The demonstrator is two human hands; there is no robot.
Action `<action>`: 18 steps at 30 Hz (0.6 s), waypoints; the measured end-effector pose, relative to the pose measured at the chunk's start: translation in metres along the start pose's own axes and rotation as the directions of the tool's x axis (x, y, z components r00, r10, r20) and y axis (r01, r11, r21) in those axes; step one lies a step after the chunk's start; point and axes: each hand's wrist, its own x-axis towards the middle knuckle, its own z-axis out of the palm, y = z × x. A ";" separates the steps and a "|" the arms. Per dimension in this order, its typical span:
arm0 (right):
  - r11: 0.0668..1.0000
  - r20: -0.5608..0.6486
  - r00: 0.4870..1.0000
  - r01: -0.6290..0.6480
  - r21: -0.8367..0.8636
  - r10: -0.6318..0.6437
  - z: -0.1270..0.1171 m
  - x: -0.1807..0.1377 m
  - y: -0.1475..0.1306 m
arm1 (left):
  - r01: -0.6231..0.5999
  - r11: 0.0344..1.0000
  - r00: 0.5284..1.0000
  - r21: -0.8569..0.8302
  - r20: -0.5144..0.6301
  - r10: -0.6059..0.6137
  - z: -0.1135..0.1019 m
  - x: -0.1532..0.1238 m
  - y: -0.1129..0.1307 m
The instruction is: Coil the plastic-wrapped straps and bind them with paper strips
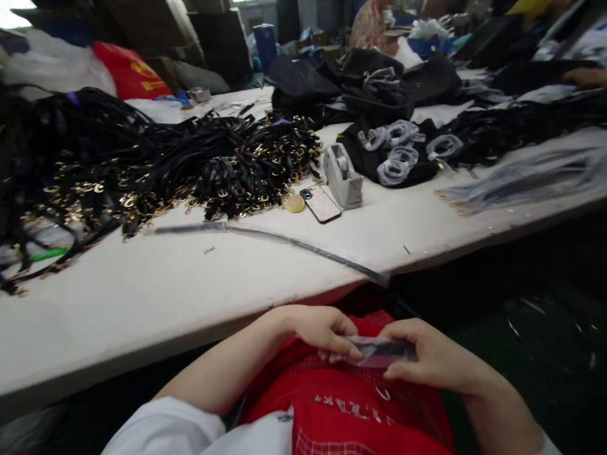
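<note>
Both hands, left (322, 332) and right (427, 360), pinch a thin, glossy clear plastic sleeve (379, 351) over a red checked apron (351, 404).

garment/accessory workshop, assembly or packing floor. long white worktable (190, 297) heaped with black straps with gold buckles (142, 170); black bags (374, 88) piled further back; tape dispenser (342, 175), plastic-wrapped coils (396, 151), stacked clear sleeves (521, 180); other worker (374, 25) at far bench.

White short sleeves (161, 430) and a red checked apron (351, 404) with white lettering.
</note>
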 end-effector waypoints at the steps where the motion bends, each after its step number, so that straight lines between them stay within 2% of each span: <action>1: 0.999 -0.026 0.999 0.033 -0.010 -0.033 0.003 0.000 -0.001 | 0.026 0.999 0.999 -0.020 0.044 -0.025 0.001 0.000 -0.002; 6: 0.979 -0.159 0.968 0.185 -0.082 -0.196 0.010 0.004 0.004 | 0.014 0.999 0.996 -0.039 0.092 -0.010 0.002 -0.005 -0.001; 9: 0.969 -0.207 0.955 0.180 -0.170 -0.214 0.013 0.005 0.016 | 0.054 0.998 0.998 -0.040 -0.037 -0.056 0.001 -0.008 0.008; 12: 0.961 -0.247 0.948 0.142 -0.237 -0.201 0.014 0.003 0.027 | 0.123 0.992 0.974 0.002 -0.193 -0.120 0.000 -0.009 0.013; 15: 0.961 -0.293 0.940 0.100 -0.260 -0.177 0.013 -0.001 0.032 | 0.147 0.989 0.957 0.028 -0.258 -0.135 0.000 -0.004 0.013; 18: 0.965 -0.327 0.930 0.089 -0.246 -0.169 0.009 -0.005 0.033 | 0.140 0.989 0.950 -0.046 -0.276 -0.147 -0.001 0.001 0.010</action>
